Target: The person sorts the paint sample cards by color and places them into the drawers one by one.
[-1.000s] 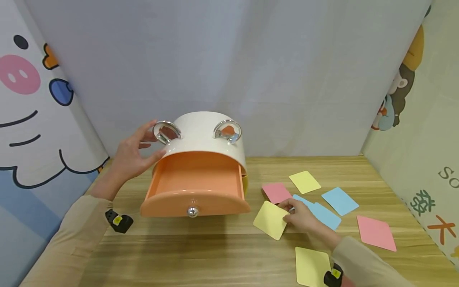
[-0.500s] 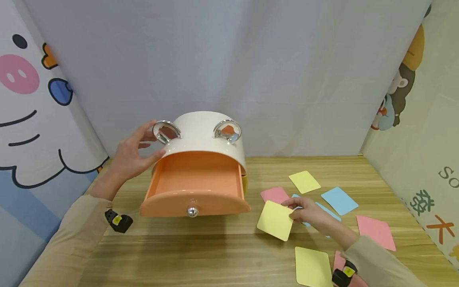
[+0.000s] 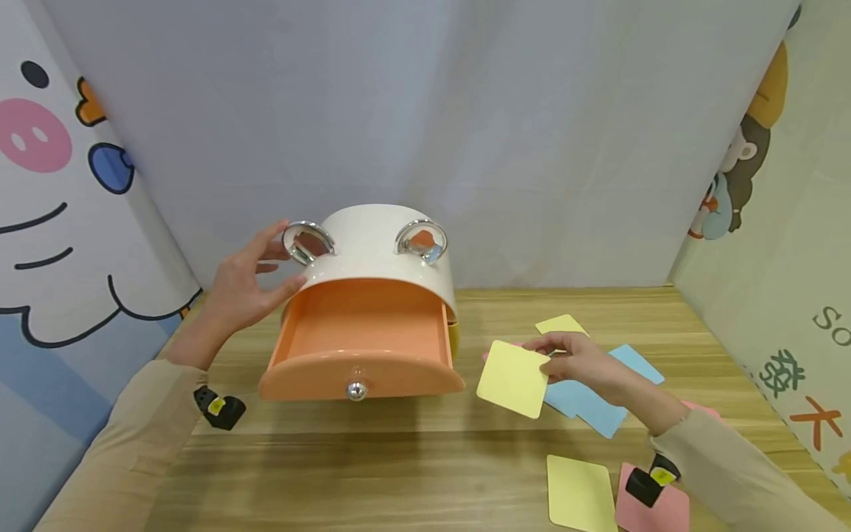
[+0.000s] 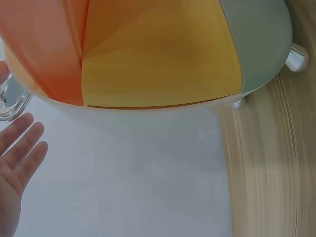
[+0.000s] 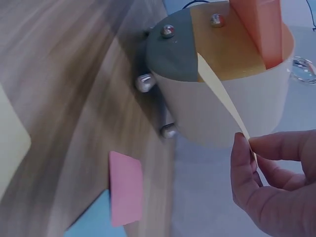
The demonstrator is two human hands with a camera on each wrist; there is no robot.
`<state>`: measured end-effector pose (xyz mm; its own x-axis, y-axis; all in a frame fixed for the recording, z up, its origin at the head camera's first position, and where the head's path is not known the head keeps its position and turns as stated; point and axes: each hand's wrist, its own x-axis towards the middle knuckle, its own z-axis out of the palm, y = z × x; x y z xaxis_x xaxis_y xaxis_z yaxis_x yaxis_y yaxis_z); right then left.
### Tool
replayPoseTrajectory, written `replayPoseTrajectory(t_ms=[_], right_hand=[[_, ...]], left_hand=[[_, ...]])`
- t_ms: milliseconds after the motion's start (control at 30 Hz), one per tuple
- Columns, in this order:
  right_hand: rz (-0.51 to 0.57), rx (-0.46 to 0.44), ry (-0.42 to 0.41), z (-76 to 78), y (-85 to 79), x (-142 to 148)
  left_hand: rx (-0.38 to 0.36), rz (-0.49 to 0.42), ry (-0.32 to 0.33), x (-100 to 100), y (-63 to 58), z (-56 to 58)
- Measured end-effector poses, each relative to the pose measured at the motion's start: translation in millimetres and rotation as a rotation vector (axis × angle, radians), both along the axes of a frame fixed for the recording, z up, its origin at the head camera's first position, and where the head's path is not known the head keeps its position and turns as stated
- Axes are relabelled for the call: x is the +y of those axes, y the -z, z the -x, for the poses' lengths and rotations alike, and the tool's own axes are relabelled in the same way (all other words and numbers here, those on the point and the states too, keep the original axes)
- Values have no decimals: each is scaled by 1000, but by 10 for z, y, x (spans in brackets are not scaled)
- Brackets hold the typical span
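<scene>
A white rounded drawer box (image 3: 379, 236) has an orange top drawer (image 3: 362, 377) pulled out, with nothing lying in it. My left hand (image 3: 242, 288) rests against the box's left side, fingertips at the silver loop (image 3: 309, 244) and thumb near the drawer opening. Seen from the left wrist, its fingers (image 4: 24, 148) are fairly straight. To the right of the drawer, my right hand (image 3: 585, 362) pinches a yellow square card (image 3: 512, 378) by its right edge, thumb against fingers. From the right wrist, that card shows nearly edge-on, raised above the table, with the box behind.
Blue cards (image 3: 588, 403), a yellow card (image 3: 580, 491) and a pink card (image 3: 654, 502) lie on the wooden table (image 3: 425, 473). Another yellow card (image 3: 562, 324) lies farther back, partly behind the right hand. A grey curtain (image 3: 558, 148) stands behind.
My right hand has lifted the yellow card off the table and moved slightly right and back, uncovering more of the blue cards. The left hand and the drawer box stay put.
</scene>
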<state>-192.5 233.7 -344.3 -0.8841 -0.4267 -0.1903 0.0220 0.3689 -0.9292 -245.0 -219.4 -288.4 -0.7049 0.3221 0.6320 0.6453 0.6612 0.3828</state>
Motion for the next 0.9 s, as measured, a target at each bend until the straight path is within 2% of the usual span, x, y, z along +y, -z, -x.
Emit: replayPoseTrajectory(t_ms=[233,433,667,900], right_hand=[[32,67,-22,101,-497,-34],[61,88,-50,184,-792,-161],[46,109,-58,277,-963,-436],[90,147,-55,313,-1009,-756]], left_hand=[[12,1,-2,4,-17,-4],[8,2,0,6,-27,-3],[-2,7,-1,7,-25,-1],[-5,7,-9,-2,-4,-6]])
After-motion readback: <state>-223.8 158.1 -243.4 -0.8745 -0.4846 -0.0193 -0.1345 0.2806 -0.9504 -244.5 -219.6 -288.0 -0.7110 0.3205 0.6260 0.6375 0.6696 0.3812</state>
